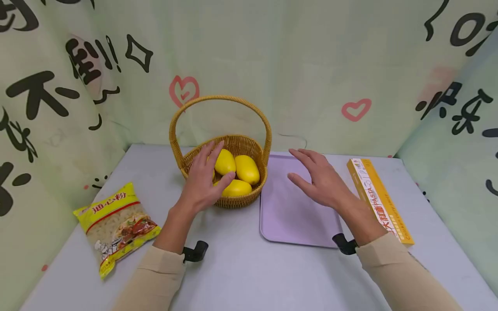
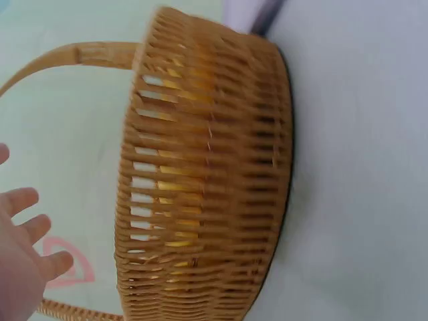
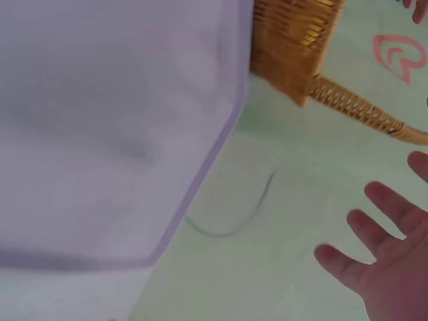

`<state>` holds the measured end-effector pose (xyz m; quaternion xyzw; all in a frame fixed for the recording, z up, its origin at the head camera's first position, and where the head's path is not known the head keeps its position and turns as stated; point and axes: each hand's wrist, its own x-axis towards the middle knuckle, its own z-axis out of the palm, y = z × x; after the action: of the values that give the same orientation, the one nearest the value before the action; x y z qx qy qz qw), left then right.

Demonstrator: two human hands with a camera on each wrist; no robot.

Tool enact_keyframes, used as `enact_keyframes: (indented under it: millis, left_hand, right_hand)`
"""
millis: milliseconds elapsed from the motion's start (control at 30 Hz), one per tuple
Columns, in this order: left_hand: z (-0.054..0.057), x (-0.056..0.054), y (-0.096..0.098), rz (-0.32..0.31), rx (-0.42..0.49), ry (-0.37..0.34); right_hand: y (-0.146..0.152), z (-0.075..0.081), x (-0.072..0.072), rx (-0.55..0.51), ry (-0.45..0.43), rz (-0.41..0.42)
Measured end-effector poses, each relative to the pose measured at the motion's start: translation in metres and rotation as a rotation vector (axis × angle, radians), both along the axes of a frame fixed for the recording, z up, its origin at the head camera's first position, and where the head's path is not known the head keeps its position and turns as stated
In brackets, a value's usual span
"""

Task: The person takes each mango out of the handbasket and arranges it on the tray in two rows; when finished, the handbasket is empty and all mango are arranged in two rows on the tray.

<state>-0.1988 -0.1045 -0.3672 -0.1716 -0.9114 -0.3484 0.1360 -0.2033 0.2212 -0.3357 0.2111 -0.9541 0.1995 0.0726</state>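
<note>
On the table (image 1: 249, 272), at eleven o'clock, a golden-brown wicker basket (image 1: 237, 202) is standing upright, its tall handle (image 1: 219, 97) arching overhead, and is holding several yellow fruits (image 1: 247, 169), three of them showing clearly while the left hand (image 1: 202, 181) is covering the basket's eight-o'clock side. The fruits are looking plump, oval and smooth, their skins shining in places and their colour peeping through the woven wall. The left hand is hovering, its grip released; the right hand (image 1: 319, 179), likewise grasping nothing, is reaching over a lilac tray (image 1: 299, 224) lying flat at one o'clock, just beside the basket. At nine o'clock a yellow bag (image 1: 116, 229) is showing pale pieces, and at three an orange-and-white box (image 1: 383, 203) marked PASTA is hiding its contents
</note>
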Motion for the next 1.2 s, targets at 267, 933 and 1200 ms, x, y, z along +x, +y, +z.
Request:
enact_keyframes:
  millis: [267, 933, 1200]
  left_hand:
    - [-0.013, 0.015, -0.008, 0.15, 0.468, 0.079]
    - [-0.044, 0.017, -0.041, 0.42, 0.997, -0.308]
    - [-0.061, 0.008, -0.038, 0.326, 0.964, -0.398]
  right_hand:
    - [-0.027, 0.011, -0.01, -0.168, -0.086, 0.118]
    - [-0.099, 0.021, -0.036, -0.141, -0.375, 0.269]
    - [-0.121, 0.014, -0.041, -0.035, -0.48, 0.265]
